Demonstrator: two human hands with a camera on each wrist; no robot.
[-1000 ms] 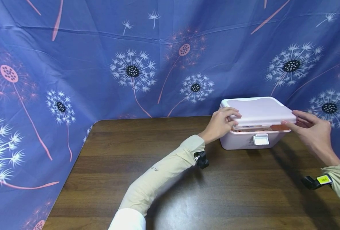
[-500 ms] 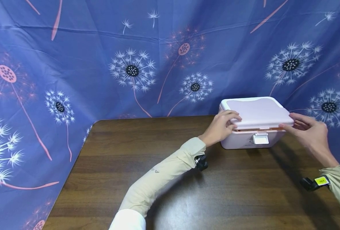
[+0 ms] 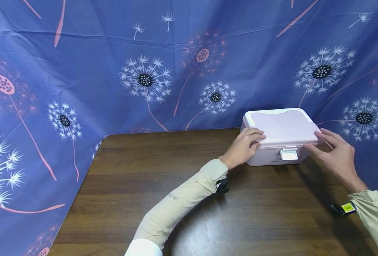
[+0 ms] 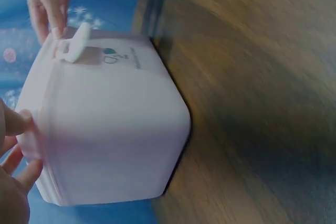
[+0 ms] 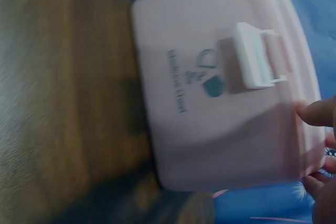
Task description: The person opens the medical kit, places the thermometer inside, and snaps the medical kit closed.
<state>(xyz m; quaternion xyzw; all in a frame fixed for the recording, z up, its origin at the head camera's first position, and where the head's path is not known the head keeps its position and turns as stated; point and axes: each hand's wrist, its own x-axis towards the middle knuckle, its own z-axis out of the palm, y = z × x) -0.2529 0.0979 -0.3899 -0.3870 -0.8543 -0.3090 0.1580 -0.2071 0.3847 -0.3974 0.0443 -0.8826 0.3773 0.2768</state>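
Note:
A pale pink medicine chest stands at the back right of the table, its lid lying down on the body. The white front latch sticks outward, unfastened, also seen in the right wrist view as a white latch beside the printed lettering. At the lid's front left corner, my left hand holds the edge between thumb and fingers. My right hand grips the front right corner, its thumb on the front seam and its fingers round the side. What lies inside the chest is hidden.
The brown wooden table runs in front and to the left of the chest. Close behind it hangs a blue dandelion-print cloth. A black camera is strapped at each wrist.
The lid has come down onto the chest, and the gap that showed an orange inside is gone. Both hands have moved down with it, the right one also slightly left.

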